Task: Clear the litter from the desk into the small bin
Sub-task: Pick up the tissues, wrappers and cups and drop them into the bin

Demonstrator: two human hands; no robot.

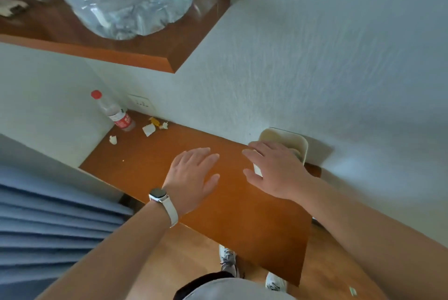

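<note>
Across the orange-brown wooden desk (242, 202), our two hands hung palm-down with fingers spread and nothing held in either. Our left hand (191, 178), with a white-strapped smartwatch (158, 196) on its wrist, hovered over the middle of the desktop. Our right hand (274, 170) was beside it, well apart from it, and reached over the near rim of the small cream plastic bin (294, 142), which stood against the white textured wall (315, 57) at the desk's right end; whether the fingers touched the rim we could not tell.

The litter lay far from both hands, in the back left corner of the desk. A crumpled white paper scrap (148, 129) sat there, with a yellow wrapper (155, 122) and a small white wad (164, 125) just beside it. Another small crumpled white piece (113, 139) lay apart, nearer the left edge. Close behind the scraps, a clear plastic bottle with a red cap and red label (116, 114) leaned in the corner.

Above, a large clear water jug (126, 1) rested on a wooden shelf (145, 57). Blue pleated fabric (48, 227) filled the lower left, and our white trainers (228, 261) showed on the wood floor under the desk.
</note>
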